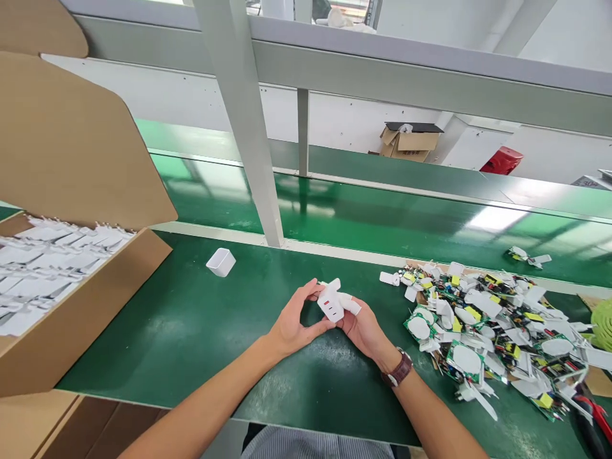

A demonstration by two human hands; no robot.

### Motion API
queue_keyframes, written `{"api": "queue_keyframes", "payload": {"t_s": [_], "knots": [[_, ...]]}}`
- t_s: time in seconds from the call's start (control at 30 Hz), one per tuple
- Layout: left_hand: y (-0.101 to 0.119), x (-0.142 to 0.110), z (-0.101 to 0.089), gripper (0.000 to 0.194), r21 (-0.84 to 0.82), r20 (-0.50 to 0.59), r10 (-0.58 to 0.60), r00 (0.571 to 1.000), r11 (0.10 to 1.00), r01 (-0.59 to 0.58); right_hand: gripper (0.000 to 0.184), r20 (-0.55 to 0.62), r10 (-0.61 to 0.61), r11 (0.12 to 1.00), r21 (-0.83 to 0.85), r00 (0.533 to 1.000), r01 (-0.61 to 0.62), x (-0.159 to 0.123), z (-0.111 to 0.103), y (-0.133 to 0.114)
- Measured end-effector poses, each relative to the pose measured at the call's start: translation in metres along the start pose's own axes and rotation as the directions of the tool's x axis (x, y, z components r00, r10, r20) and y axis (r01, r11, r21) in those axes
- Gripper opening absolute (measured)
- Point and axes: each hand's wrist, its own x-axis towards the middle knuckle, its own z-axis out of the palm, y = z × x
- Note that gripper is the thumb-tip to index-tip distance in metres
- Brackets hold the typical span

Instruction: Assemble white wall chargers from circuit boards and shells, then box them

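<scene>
Both hands meet over the green bench around a white charger face piece [331, 305] with several port slots. My left hand [291, 324] pinches its left side between thumb and fingers. From the right, my right hand [364, 331] grips the same piece, its fingers partly hidden. White wrapping, like a finger cot [351, 305], covers a fingertip of that hand. To the left, a small white open-topped housing [220, 262] stands on the bench. A heap of circuit boards with white plastic parts [497, 325] lies to the right of my hands.
At left stands an open cardboard box [109, 280] filled with white parts, its flap raised. A grey post [243, 121] rises at the bench's back edge. Beyond runs a green conveyor belt [363, 210] with one loose board assembly [528, 257]. Red-and-black-handled pliers [593, 421] lie at lower right.
</scene>
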Motion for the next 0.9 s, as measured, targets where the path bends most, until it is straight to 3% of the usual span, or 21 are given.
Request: {"api": "queue_keyframes", "payload": {"t_s": [0.37,0.47,0.53,0.6,0.67,0.73,0.8,0.9], "knots": [[-0.002,-0.003,-0.001,0.080,0.024,-0.005,-0.016,1.000,1.000,0.016,0.036,0.029,0.072,0.997,0.036,0.997,-0.073,-0.004,0.008,0.000],[0.000,-0.003,-0.003,0.082,0.031,0.006,-0.010,1.000,0.999,0.010,0.037,0.021,0.047,0.997,-0.055,0.999,-0.046,-0.003,0.005,0.002],[0.002,-0.002,-0.005,0.081,0.042,0.024,-0.008,1.000,0.999,0.007,0.035,-0.018,-0.050,0.975,-0.219,0.999,0.045,-0.003,0.001,0.004],[0.004,0.000,-0.009,0.073,0.058,0.047,0.002,0.999,0.998,-0.005,0.035,-0.036,-0.231,0.848,-0.497,0.972,0.183,-0.004,-0.002,0.006],[0.005,0.003,-0.011,0.056,0.077,0.060,0.044,0.997,0.996,-0.048,0.034,0.019,-0.396,0.586,-0.764,0.918,0.269,-0.005,-0.005,0.009],[0.005,0.005,-0.013,0.043,0.098,0.059,0.109,0.992,0.989,-0.115,0.034,0.079,-0.460,0.362,-0.893,0.884,0.268,-0.006,-0.009,0.012],[0.004,0.008,-0.012,0.035,0.114,0.047,0.156,0.987,0.980,-0.160,0.049,0.088,-0.449,0.317,-0.915,0.889,0.250,-0.004,-0.013,0.016],[0.004,0.013,-0.010,0.025,0.085,0.066,0.187,0.980,0.978,-0.193,0.084,0.106,-0.337,0.436,-0.863,0.936,0.255,0.001,-0.019,0.021]]}}
